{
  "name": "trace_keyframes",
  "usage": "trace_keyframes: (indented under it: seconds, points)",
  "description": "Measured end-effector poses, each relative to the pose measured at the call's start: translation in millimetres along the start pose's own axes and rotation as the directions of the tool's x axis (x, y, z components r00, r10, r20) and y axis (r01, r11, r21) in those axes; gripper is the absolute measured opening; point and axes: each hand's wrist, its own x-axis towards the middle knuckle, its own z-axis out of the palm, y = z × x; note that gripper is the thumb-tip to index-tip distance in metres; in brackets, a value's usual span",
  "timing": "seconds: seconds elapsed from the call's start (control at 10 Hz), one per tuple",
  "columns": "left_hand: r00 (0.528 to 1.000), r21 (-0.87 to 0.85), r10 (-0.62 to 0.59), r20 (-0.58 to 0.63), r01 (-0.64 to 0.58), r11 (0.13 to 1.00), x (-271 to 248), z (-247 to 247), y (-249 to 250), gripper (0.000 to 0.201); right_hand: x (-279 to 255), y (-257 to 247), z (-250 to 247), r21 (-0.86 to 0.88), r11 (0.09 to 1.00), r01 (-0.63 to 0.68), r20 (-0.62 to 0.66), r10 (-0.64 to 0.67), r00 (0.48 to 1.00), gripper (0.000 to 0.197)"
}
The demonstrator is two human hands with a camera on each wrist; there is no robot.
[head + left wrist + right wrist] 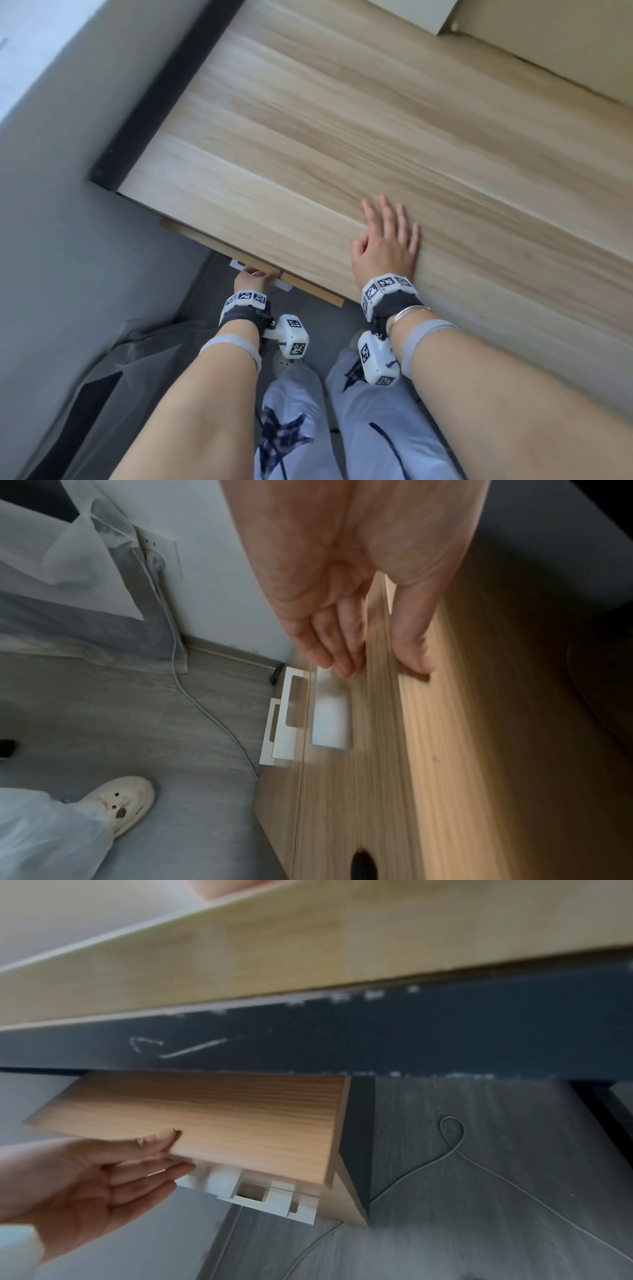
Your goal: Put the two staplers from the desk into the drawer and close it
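A: Where is the right hand (387, 246)?

B: It lies flat on the pale wooden bench (342, 137), close to the front edge. The fingers are spread out and straight. It holds nothing.

A: And the left hand (255, 279)?

B: It is lower down, under the bench edge, to the left of the right hand. Its fingers are nearly straight. They touch the light brown wooden drawer front (222, 1118).

A: Which part does it touch?

B: The thumb lies on the flat face of the drawer front. The other fingers are at the bottom edge, right by the white plastic handle (253, 1191). The hand does not wrap around anything.

A: Where is the drawer?

B: It sits under the bench, right in front of the left hand's fingertips. Its front sticks out a little past the bench edge. I cannot tell if it is shut all the way. The pictures are blurry there.

A: Can you see the staplers?

B: No, I cannot tell where they are.

A: What is below the hands?

B: A grey wooden floor (479, 1150) with a thin grey cable (452, 1150) on it. Below the left hand there is a cream shoe with holes (120, 799).
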Motion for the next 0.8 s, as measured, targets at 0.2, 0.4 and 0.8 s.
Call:
trace_keyframes:
  seconds: [0.2, 0.4, 0.8]
  points:
    - [1.0, 0.073, 0.015, -0.006, -0.015, 0.997, 1, -3, 5, 0.045, 0, -1, 0, -0.009, 1.0, -0.001, -0.01, 0.001, 1.0, 0.064]
    - [0.998, 0.248, 0.039, 0.053, -0.051, 0.967, -8, -7, 9, 0.038, 0, -1, -2, 0.007, 1.0, -0.002, 0.011, 0.002, 1.0, 0.063]
    - [0.906, 0.616, 0.01, 0.423, -0.295, 0.731, -74, -74, 66, 0.033, 7, 5, -29, 0.111, 0.994, -0.017, 0.354, -0.023, 0.935, 0.063]
